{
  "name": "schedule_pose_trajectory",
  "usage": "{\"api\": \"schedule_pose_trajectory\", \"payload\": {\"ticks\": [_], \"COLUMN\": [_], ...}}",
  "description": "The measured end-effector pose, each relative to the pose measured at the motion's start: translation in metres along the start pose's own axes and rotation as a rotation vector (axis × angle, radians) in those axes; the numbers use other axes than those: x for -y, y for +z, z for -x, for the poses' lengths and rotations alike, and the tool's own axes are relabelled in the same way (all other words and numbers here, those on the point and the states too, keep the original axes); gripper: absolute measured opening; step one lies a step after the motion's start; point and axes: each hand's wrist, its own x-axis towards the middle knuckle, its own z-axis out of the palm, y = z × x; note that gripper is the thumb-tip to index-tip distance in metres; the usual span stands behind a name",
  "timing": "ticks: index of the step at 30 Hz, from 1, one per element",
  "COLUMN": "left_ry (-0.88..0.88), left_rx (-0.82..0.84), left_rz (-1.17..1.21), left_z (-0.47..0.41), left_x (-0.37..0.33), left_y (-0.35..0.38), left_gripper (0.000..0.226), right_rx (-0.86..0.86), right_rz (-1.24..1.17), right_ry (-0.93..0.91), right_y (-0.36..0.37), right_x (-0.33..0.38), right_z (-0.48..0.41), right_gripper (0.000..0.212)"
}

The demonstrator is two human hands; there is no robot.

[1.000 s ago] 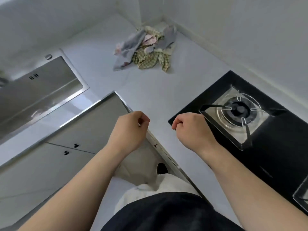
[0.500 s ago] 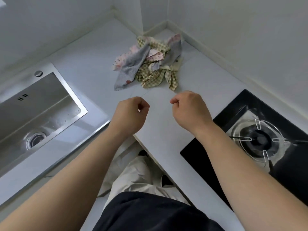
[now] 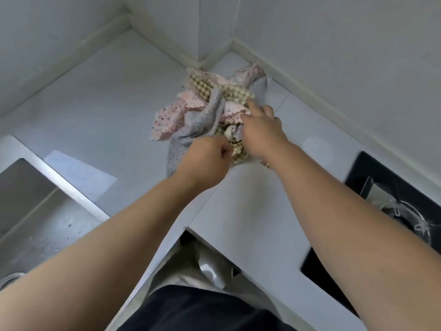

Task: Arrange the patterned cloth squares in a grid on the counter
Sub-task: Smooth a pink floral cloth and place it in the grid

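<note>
A crumpled pile of patterned cloth squares (image 3: 210, 108) lies in the back corner of the white counter (image 3: 95, 103). It holds pink dotted, green checked and grey dotted pieces, tangled over one another. My left hand (image 3: 207, 158) is curled into a fist over the near edge of the grey cloth (image 3: 205, 123); no cloth shows between its fingers. With fingers stretched forward, my right hand (image 3: 260, 132) rests on the right side of the pile, covering part of the checked cloth (image 3: 236, 156).
A steel sink (image 3: 28, 199) is sunk into the counter at the left. A black gas hob (image 3: 381, 187) with a burner sits at the right. Walls close the corner right behind the pile. The counter's inner edge runs just below my arms.
Both hands have reached forward from above the counter's edge to the pile. My right hand has uncurled and spread onto the cloths. My view has moved closer to the corner.
</note>
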Motion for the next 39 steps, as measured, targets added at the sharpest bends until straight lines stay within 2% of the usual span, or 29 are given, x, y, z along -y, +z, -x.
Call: {"api": "schedule_pose_trajectory", "payload": {"ticks": [7,13,16,21,26,30,34,39], "left_ry": [0.046,0.018,0.024,0.042,0.036,0.111,0.157,0.167], "left_rx": [0.049,0.056,0.059,-0.006,-0.307,-0.495,-0.485,-0.578], "left_rz": [0.067,0.090,0.106,0.133,0.241,0.298,0.276,0.131], "left_z": [-0.007,-0.003,0.000,0.001,-0.003,-0.002,0.008,0.035], "left_x": [0.018,0.029,0.031,0.020,-0.013,-0.045,-0.074,-0.108], "left_y": [-0.025,-0.040,-0.044,-0.050,-0.062,-0.068,-0.060,-0.039], "left_gripper": [0.016,0.019,0.019,0.020,0.046,0.063,0.072,0.069], "right_rx": [0.097,0.128,0.030,-0.216,-0.677,-0.791,-0.823,-0.837], "right_rz": [0.089,0.046,0.007,-0.045,-0.046,-0.055,-0.143,-0.152], "right_ry": [0.074,0.102,0.081,-0.047,-0.168,-0.223,-0.251,-0.300], "right_y": [0.000,0.001,-0.005,-0.036,-0.088,-0.116,-0.123,-0.121], "right_x": [0.014,0.022,0.030,0.039,0.047,0.043,0.027,0.005], "right_z": [-0.028,-0.026,-0.018,0.004,0.040,0.072,0.108,0.159], "right_gripper": [0.046,0.049,0.043,0.051,0.050,0.043,0.038,0.036]}}
